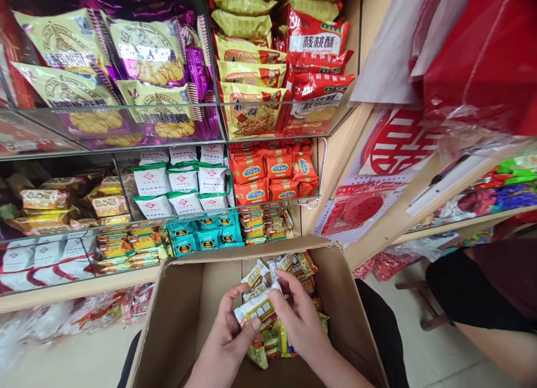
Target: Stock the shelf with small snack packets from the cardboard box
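Both my hands are over an open cardboard box (pixel 178 315) that holds several small wrapped snack packets (pixel 308 263). My left hand (pixel 232 326) grips a white and yellow snack packet (pixel 258 308), its thumb pressed on the near end. On the packet's upper right end, the fingers of my right hand (pixel 296 309) are closed too. Behind it, more white and yellow packets lie close to my fingertips. Below my hands, green, yellow and orange wrappers show at the bottom of the box, partly hidden by the hands.
Glass-fronted shelves ahead hold purple biscuit bags (pixel 146 52), red walnut shortbread packs (pixel 316 41), orange packs (pixel 251 167), white packs (pixel 180 181) and teal packs (pixel 205 231). Red decorations (pixel 394 141) hang at the right. A seated person's leg (pixel 499 343) is at the right edge.
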{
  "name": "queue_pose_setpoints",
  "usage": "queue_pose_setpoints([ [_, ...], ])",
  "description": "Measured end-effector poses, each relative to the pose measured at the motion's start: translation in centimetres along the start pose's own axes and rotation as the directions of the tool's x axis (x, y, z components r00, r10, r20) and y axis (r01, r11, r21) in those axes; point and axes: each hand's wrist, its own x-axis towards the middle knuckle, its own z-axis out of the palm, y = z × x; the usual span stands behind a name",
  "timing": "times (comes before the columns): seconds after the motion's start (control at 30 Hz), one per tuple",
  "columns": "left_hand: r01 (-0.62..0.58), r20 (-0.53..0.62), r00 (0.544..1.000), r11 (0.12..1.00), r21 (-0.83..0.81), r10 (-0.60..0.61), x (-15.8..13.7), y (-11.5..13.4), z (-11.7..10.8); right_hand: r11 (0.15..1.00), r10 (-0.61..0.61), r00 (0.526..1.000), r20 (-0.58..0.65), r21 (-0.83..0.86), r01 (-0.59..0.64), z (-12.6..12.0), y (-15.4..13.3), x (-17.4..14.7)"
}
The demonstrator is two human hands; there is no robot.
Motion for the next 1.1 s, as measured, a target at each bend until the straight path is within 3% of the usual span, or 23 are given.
queue_pose_setpoints([
  [0.1, 0.041, -0.033, 0.999, 0.999, 0.014, -0.041, -0.4, -0.4, 0.8, 0.985, 0.139, 0.990, 0.002, 0.100, -0.139, 0.5, 0.3, 0.9],
  [0.2, 0.027, -0.184, 0.983, 0.998, 0.055, -0.016, -0.5, -1.1, 1.8, 0.938, 0.227, 0.973, -0.046, 0.280, -0.206, 1.3, 0.6, 1.0],
  [0.37, -0.047, -0.357, 0.928, 0.983, 0.175, 0.108, 0.0, -1.7, 3.0, 0.704, 0.504, 0.864, -0.017, 0.588, -0.399, 2.4, 0.6, 0.3],
  [0.53, -0.095, -0.395, 0.899, 0.965, 0.245, 0.189, 0.4, -1.8, 3.4, 0.567, 0.591, 0.804, 0.061, 0.678, -0.468, 2.7, 0.3, 0.1],
  [0.9, 0.012, -0.385, 0.921, 0.983, 0.184, 0.061, 0.8, -4.2, 2.4, 0.594, 0.618, 0.786, 0.025, 0.640, -0.487, 2.6, 2.1, -1.0],
  [1.1, 0.009, -0.329, 0.943, 0.989, 0.148, 0.041, 1.2, -4.3, 2.0, 0.652, 0.582, 0.812, -0.038, 0.618, -0.439, 2.7, 2.4, -0.8],
])
